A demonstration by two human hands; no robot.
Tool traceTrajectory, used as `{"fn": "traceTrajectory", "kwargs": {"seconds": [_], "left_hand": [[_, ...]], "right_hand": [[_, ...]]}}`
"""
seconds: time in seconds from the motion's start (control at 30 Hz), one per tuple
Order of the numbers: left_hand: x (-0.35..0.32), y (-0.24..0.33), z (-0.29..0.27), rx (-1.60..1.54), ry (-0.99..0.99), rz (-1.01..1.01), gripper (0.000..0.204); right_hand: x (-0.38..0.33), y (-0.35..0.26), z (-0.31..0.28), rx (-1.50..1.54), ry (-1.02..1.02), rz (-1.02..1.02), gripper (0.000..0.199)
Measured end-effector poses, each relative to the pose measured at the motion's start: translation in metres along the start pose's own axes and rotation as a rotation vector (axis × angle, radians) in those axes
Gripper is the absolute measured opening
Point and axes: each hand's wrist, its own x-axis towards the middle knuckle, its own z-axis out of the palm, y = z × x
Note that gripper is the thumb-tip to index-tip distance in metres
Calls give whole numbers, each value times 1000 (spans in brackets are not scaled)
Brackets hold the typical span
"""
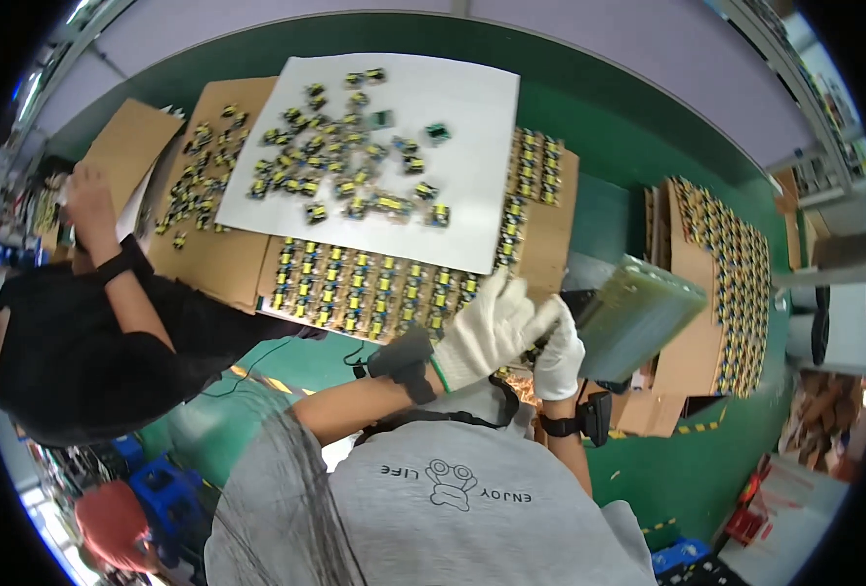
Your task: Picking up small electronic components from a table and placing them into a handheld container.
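Both my hands wear white gloves and meet in front of my chest, at the near right edge of the board-covered table. My left hand has its fingers curled in against the right one. My right hand is also closed, its fingertips touching the left glove. Whatever lies between them, if anything, is hidden. Beyond my left hand, rows of small circuit boards with yellow-and-black parts stand on cardboard. A large white sheet covers part of them, with many loose boards scattered on top.
Right of my hands stands a greenish translucent stack or block. Behind it, cardboard carries more rows of boards. A person in black works at the left, beside cardboard with loose boards. Another person is at the lower left.
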Motion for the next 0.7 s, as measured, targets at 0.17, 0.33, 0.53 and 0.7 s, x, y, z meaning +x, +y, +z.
{"fn": "traceTrajectory", "kwargs": {"seconds": [0.17,0.33,0.53,0.7], "left_hand": [[-29,-58,-13,-179,-19,-268,22],[-66,-105,-8,-13,-14,-873,42],[-73,-139,-5,-26,-151,-1035,51],[-58,-155,-10,82,-144,-781,31]], "right_hand": [[43,-19,67,348,-105,-3,61],[116,-31,127,659,91,243,55],[186,-44,165,-110,135,-31,41],[134,-129,156,-102,-297,30,45]]}}
